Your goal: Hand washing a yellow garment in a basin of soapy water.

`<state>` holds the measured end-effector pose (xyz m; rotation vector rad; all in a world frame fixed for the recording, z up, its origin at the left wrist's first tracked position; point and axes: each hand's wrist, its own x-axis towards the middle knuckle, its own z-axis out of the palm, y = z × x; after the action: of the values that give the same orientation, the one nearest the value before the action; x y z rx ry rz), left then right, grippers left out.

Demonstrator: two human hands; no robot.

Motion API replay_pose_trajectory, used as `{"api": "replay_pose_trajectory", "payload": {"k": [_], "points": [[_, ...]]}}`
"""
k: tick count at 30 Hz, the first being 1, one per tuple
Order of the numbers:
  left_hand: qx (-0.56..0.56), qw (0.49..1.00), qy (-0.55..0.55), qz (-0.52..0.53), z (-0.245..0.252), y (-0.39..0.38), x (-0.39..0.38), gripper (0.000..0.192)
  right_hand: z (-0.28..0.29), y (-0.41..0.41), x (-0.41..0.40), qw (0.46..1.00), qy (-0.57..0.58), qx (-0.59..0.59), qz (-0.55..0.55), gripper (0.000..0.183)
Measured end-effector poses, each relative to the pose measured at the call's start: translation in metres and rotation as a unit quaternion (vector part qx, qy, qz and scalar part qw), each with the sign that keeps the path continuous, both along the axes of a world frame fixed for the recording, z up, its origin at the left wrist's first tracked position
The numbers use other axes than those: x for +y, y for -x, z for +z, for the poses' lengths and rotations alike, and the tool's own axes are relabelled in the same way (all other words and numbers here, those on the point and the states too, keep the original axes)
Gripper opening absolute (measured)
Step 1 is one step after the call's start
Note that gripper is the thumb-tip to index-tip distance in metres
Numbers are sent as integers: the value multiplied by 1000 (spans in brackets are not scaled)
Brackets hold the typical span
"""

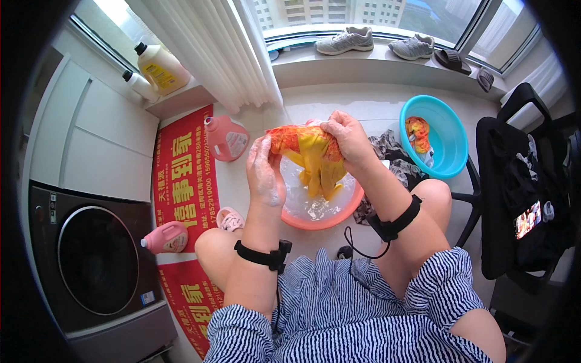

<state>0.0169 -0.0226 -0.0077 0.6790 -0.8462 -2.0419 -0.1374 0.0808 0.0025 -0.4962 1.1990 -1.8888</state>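
Wet yellow and orange-red patterned cloth (323, 156) is stretched between my two hands, with its yellow folds hanging down. My left hand (267, 177), streaked with suds, grips the cloth's left end. At the upper right end, my right hand (348, 136) pinches the edge between thumb and fingers. Below them is a coral plastic basin (324, 224) of cloudy, soapy water (304, 204). The hanging folds hide part of the water, and I cannot tell whether their tips touch it.
A turquoise tub (454, 159) holds an orange-yellow cloth (418, 131). Dark patterned clothes (392, 156) lie beside the basin. Pink detergent jugs (227, 138) stand at left, near a front-loading washer (97, 261). A black chair (494, 195) bears a phone (528, 220). A cable (352, 245) dangles from my right forearm strap.
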Motion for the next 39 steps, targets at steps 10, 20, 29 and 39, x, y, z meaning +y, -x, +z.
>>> {"api": "replay_pose_trajectory", "payload": {"k": [10,20,29,39], "points": [[202,933,-39,-294,-64,-13,-10,25,36,-90,4,848,24,527,-45,17],[61,955,-178,-227,-30,5,46,50,17,-73,1,766,-90,619,-146,20],[-27,948,-179,-261,-19,18,51,41,0,-38,-9,797,-122,552,-210,18],[-21,958,-205,-199,-20,7,51,27,5,-69,1,763,-92,626,-133,18]]}}
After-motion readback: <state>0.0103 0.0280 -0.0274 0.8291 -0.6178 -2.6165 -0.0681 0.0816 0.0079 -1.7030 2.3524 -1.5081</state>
